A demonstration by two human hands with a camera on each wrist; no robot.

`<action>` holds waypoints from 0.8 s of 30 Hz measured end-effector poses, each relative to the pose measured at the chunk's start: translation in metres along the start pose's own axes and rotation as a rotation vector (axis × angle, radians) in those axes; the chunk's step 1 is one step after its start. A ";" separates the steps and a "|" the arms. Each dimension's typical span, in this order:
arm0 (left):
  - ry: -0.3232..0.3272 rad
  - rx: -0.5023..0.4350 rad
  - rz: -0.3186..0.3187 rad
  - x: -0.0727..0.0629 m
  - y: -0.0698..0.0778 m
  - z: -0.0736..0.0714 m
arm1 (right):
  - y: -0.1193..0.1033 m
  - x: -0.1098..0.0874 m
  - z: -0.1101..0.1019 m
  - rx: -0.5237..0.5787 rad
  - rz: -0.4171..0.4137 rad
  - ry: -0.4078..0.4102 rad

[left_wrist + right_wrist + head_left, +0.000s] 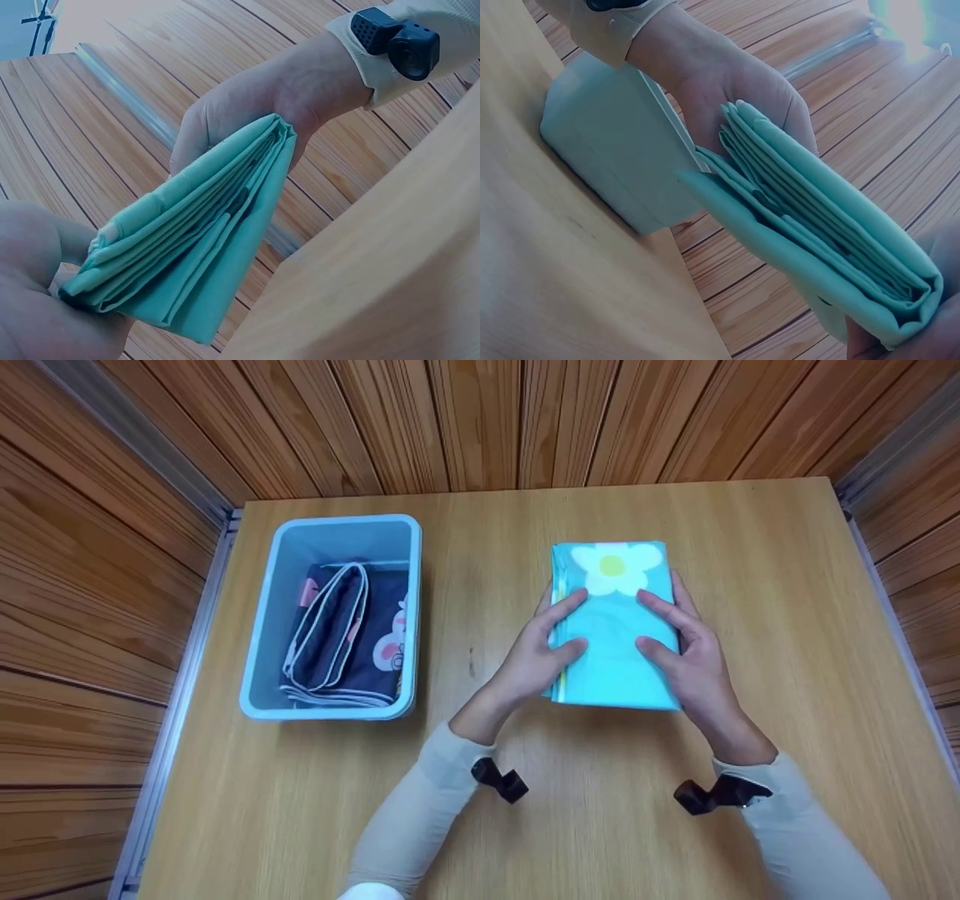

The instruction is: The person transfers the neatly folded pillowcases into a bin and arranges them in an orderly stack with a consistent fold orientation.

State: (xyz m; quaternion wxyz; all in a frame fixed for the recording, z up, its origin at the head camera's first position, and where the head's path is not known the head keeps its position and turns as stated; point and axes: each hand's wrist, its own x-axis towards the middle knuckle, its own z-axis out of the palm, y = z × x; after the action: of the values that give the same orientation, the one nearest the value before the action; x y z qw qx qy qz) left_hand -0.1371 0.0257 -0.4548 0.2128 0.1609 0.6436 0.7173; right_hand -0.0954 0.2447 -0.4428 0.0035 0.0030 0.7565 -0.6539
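Both hands grip a folded turquoise cloth [611, 652] with a white, yellow-centred flower on its upper part. On its left side the left hand [536, 656] lays thumb and index finger over the top, the other fingers mostly hidden at the edge or beneath. The right hand [694, 656] holds the opposite side the same way. Many stacked layers show along the near edge of the folded cloth [187, 232] in the left wrist view. In the right wrist view the cloth [817, 232] is raised off the table, its lowest layer hanging slightly apart.
A light blue plastic bin [255, 660] stands on the left of the wooden table [480, 585]. Inside it lies a folded dark navy cloth [379, 600] with white edging and pink-and-white prints. Wood-plank walls [480, 420] border the table at the back and sides.
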 end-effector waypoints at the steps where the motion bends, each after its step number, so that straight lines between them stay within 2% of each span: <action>1: 0.002 -0.004 -0.002 -0.001 0.000 -0.001 | 0.000 0.000 0.001 0.003 -0.003 -0.002; 11: 0.010 -0.015 -0.034 -0.007 0.003 -0.013 | -0.004 0.003 0.013 -0.004 -0.009 -0.023; 24: 0.023 -0.040 0.002 -0.022 0.009 -0.032 | -0.006 0.006 0.033 0.009 -0.023 -0.063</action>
State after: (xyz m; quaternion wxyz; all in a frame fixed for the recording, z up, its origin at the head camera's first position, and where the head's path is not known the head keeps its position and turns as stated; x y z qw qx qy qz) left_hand -0.1357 -0.0134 -0.4485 0.2080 0.1489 0.6314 0.7321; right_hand -0.1017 0.2112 -0.4415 0.0195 -0.0262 0.7530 -0.6572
